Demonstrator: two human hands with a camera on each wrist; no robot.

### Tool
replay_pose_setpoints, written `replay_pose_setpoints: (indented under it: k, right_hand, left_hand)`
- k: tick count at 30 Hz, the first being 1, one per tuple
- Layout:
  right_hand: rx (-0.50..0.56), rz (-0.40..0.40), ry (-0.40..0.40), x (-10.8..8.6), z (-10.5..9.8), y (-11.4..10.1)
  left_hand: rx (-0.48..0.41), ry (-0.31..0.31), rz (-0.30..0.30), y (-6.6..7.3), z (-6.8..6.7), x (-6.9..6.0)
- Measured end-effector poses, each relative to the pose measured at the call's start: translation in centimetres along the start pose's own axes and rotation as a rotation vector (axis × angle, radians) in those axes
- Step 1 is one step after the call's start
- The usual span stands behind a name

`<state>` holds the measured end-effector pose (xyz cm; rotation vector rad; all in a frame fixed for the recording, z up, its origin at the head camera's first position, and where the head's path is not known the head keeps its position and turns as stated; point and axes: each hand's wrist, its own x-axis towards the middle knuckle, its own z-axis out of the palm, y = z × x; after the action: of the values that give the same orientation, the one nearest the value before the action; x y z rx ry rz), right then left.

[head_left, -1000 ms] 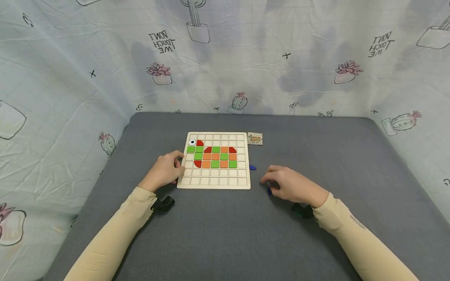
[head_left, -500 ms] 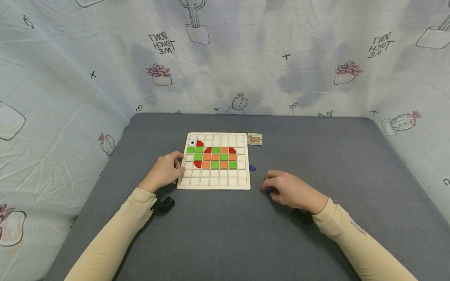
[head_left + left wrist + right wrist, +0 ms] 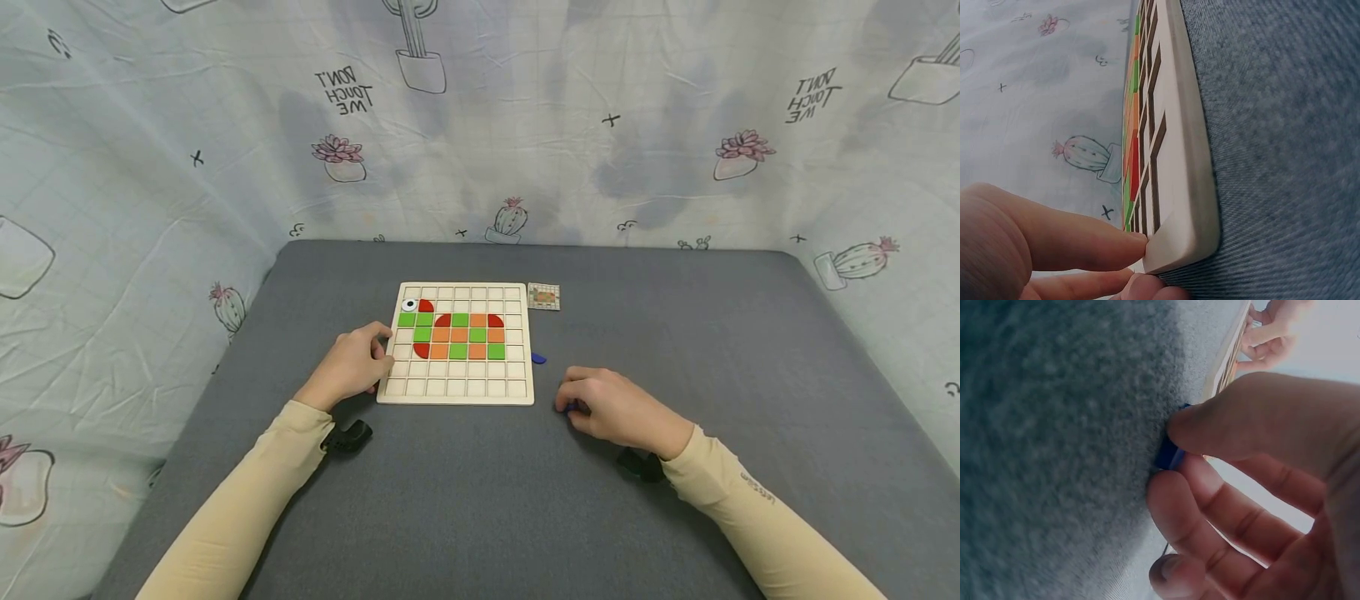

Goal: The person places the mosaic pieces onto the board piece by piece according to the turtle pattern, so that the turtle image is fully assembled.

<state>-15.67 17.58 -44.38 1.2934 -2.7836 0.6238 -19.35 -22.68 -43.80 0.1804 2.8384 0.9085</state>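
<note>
In the head view a wooden grid board lies on the grey table. Green, orange and red tiles fill part of its grid, with a round eye tile near the upper left. My left hand holds the board's left edge, its thumb against the rim and its fingertips close under the corner in the left wrist view. To the right of the board, my right hand pinches a small dark blue piece between thumb and fingers, low at the table surface. Fingers hide much of that piece.
Another blue piece lies against the board's right edge. A small patterned card sits beside the upper right corner. Behind the table hangs a white cloth printed with cacti.
My right hand has drawn slightly toward me, and its thumb and fingers have closed on the blue piece. The left hand and the board have stayed in place.
</note>
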Motion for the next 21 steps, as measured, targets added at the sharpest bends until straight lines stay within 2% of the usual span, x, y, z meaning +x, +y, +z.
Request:
replay_pose_setpoints:
  k: [11,21]
  right_hand:
    - [0.052,0.036,0.033,0.9,-0.1,0.0]
    - [0.085,0.064,0.085,4.5,-0.6,0.5]
  left_hand:
    - [0.01,0.009,0.001,-0.1,0.1,-0.1]
    - [0.02,0.014,0.007,-0.1,0.2,-0.1]
